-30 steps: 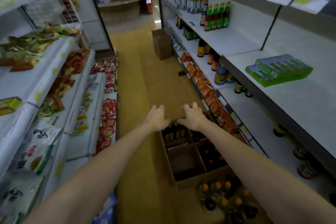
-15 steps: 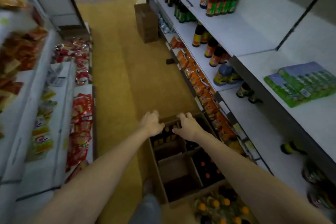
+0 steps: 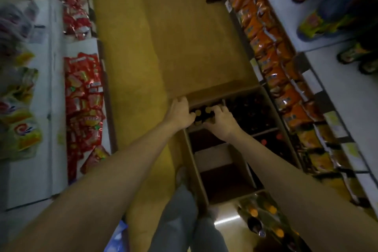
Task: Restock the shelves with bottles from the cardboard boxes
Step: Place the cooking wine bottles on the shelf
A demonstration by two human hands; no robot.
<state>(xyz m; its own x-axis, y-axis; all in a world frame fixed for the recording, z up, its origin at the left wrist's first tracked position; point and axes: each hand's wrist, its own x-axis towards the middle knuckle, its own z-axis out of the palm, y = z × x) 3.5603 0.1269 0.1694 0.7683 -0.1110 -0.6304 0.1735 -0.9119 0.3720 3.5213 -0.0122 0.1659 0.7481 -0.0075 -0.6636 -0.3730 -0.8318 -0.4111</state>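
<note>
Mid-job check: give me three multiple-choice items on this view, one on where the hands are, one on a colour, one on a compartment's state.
1. Where are both hands?
A. On the top shelf
B. At the far-left compartment of the brown cardboard box
C. On the floor

2. What colour are the bottle caps between the hands?
A. Yellow
B. Blue
C. White

3. The compartment nearest the person's legs is:
A. Full of bottles
B. Taped shut
C. Showing no bottles

Key: B, the left hand and right hand meet there, in the brown cardboard box; A, the bottle caps show yellow; C, the compartment shows only cardboard.

Box dividers crowding bottles.
</note>
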